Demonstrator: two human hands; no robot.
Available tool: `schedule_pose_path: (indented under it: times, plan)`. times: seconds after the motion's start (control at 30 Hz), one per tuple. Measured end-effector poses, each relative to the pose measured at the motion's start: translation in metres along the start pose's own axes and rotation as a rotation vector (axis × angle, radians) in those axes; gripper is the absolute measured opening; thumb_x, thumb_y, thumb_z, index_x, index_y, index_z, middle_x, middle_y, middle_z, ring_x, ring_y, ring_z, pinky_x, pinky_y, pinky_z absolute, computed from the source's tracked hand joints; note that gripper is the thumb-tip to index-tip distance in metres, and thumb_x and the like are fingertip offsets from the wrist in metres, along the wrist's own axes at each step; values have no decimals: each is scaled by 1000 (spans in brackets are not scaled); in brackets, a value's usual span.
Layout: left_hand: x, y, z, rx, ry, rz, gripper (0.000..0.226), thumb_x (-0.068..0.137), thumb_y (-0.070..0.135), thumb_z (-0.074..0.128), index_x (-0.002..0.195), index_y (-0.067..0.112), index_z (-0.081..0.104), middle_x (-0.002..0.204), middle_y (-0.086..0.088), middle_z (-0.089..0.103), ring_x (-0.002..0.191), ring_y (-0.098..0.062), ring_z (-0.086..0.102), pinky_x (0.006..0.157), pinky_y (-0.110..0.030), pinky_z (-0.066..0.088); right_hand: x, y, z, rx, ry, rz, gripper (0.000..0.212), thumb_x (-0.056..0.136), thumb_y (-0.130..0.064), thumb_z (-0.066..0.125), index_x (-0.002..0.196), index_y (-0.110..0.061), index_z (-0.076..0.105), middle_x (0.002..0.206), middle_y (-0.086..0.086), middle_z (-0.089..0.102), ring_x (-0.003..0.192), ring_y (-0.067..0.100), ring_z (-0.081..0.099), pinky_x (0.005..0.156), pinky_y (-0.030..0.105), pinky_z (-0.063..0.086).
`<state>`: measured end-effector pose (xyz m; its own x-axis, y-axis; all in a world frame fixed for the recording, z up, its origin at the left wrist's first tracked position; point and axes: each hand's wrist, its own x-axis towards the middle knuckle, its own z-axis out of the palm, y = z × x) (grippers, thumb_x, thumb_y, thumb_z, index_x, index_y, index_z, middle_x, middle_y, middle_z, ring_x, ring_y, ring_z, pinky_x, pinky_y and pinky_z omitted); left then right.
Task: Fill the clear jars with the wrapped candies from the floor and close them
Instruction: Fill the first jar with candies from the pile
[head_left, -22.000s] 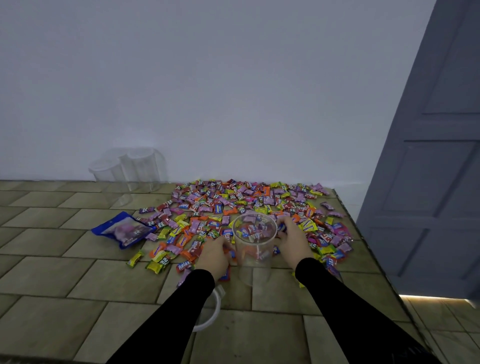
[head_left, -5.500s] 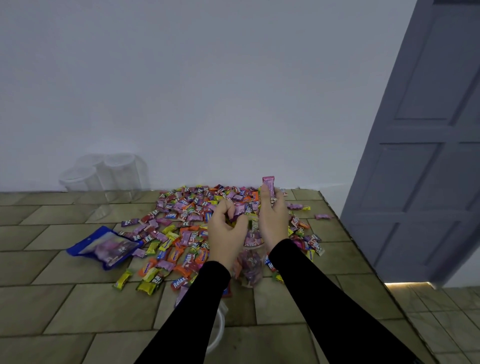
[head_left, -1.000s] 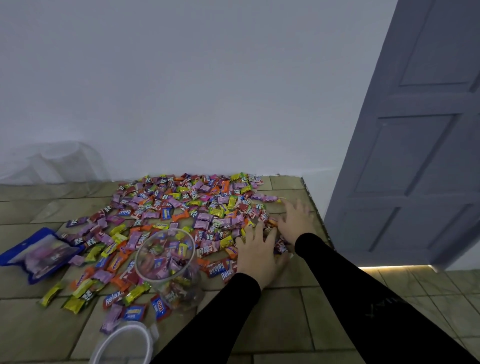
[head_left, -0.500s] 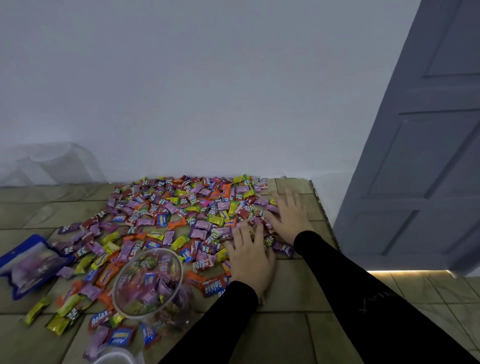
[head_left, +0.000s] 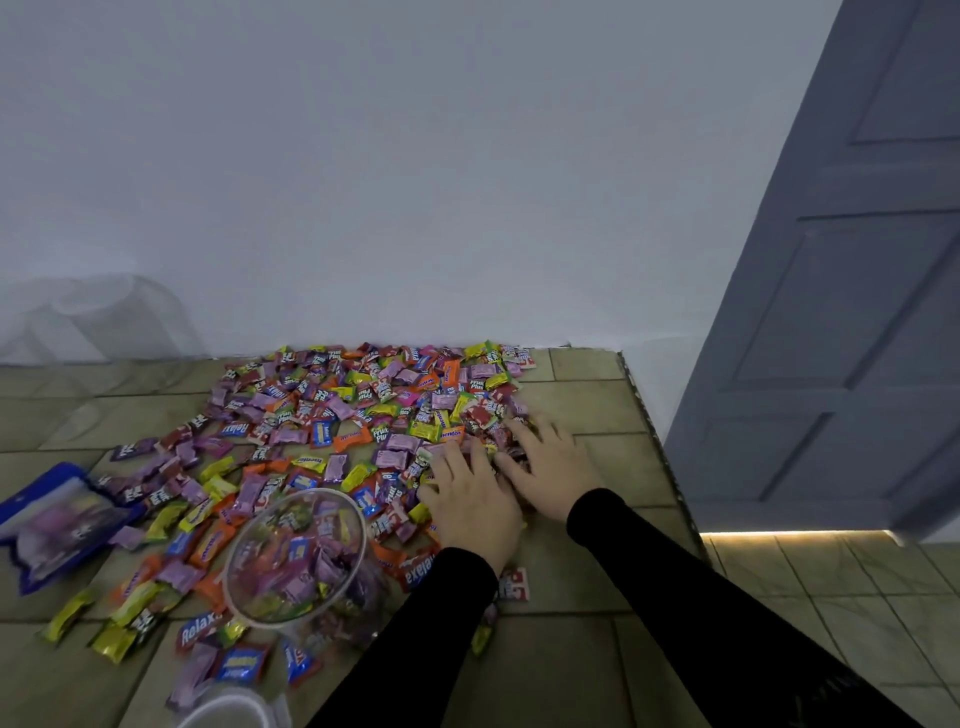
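Note:
A clear jar (head_left: 298, 558) stands open on the tiled floor, partly filled with wrapped candies. Around and behind it spreads a wide pile of wrapped candies (head_left: 363, 410) in pink, yellow, orange and blue. My left hand (head_left: 475, 506) lies flat, fingers spread, on the right side of the pile, just right of the jar. Beside it my right hand (head_left: 553, 465) also rests palm-down on candies, fingers apart. The jar's clear lid (head_left: 228, 709) lies at the bottom edge, partly cut off.
A blue candy bag (head_left: 57, 522) lies at the left. More clear jars (head_left: 98, 317) stand against the white wall at far left. The raised floor ends in a step edge (head_left: 662, 457) on the right, beside a grey door (head_left: 841, 322).
Over the last second both hands slid leftward over the candies, drawing closer together. The view dipped, so the jar sits nearer centre. Earlier, both hands were dropping candies into the jar.

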<state>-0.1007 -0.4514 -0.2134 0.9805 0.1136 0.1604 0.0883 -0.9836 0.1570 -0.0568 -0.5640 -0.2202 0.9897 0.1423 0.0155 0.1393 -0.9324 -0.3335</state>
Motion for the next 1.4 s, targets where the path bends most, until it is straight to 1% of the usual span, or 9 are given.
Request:
schedule_pose_path:
  times: [0.13, 0.23, 0.37, 0.53, 0.8, 0.97, 1.13, 1.23, 1.4]
  plan:
    - [-7, -7, -1, 30, -33, -3, 46, 76, 35, 72, 117, 12, 68, 106, -16, 65, 94, -36, 62, 65, -45, 49, -16, -8, 13, -60, 154, 9, 76, 83, -62, 4, 133, -28, 49, 135, 3, 48, 119, 24, 43, 95, 38, 35]
    - [-5, -7, -10, -58, -48, 31, 49, 93, 31, 56, 136, 10, 50, 121, -16, 57, 112, -37, 53, 83, -45, 48, -14, -11, 10, -98, 206, 0, 57, 93, -56, 20, 116, -21, 58, 114, 4, 57, 103, 27, 50, 82, 37, 38]
    - [2, -11, -10, -36, -42, 125, 50, 73, 16, 76, 118, 0, 64, 98, -12, 65, 85, -28, 61, 79, -37, 51, -12, -18, 1, -114, 109, -32, 41, 99, -51, 33, 110, -18, 53, 110, 6, 59, 101, 27, 51, 77, 34, 36]
    - [-1, -16, -25, -249, -15, 81, 38, 100, 1, 30, 138, 4, 35, 131, -14, 43, 118, -30, 42, 100, -36, 32, -13, -25, -9, 175, 109, 59, 44, 98, -53, 34, 97, -15, 56, 91, 6, 63, 84, 23, 57, 69, 37, 44]
    - [-5, -13, -49, -395, 75, 63, 46, 97, -3, 34, 142, 8, 31, 131, -10, 39, 113, -22, 42, 96, -29, 35, -20, -51, -24, 523, 225, 94, 39, 99, -48, 37, 70, -24, 43, 61, -3, 46, 57, 11, 46, 51, 27, 31]
    - [-10, -12, -66, -496, 100, 83, 53, 90, -12, 38, 139, 6, 34, 130, -12, 38, 113, -23, 43, 94, -29, 39, -26, -60, -34, 684, 345, 164, 52, 97, -51, 38, 71, -7, 49, 57, -2, 41, 57, 19, 44, 56, 35, 37]
    - [-17, -7, -88, -511, 209, 169, 60, 83, -16, 40, 139, 3, 35, 128, -12, 40, 116, -22, 41, 97, -28, 37, -36, -72, -50, 858, 430, 172, 49, 98, -50, 40, 56, -25, 36, 42, -10, 34, 49, 11, 31, 54, 31, 24]
    - [-23, -1, -110, -551, 279, 229, 61, 81, -19, 38, 138, 1, 38, 125, -12, 41, 113, -22, 43, 97, -32, 42, -42, -83, -63, 1029, 479, 156, 48, 99, -48, 40, 60, -20, 37, 50, -9, 30, 52, 13, 28, 58, 32, 25]
    - [-22, -4, -153, -683, 328, 287, 48, 92, -12, 41, 136, 6, 40, 125, -6, 38, 95, -5, 39, 83, -13, 38, -45, -104, -88, 1209, 567, 137, 66, 85, -65, 41, 67, -2, 43, 61, 10, 26, 60, 23, 25, 59, 37, 22]
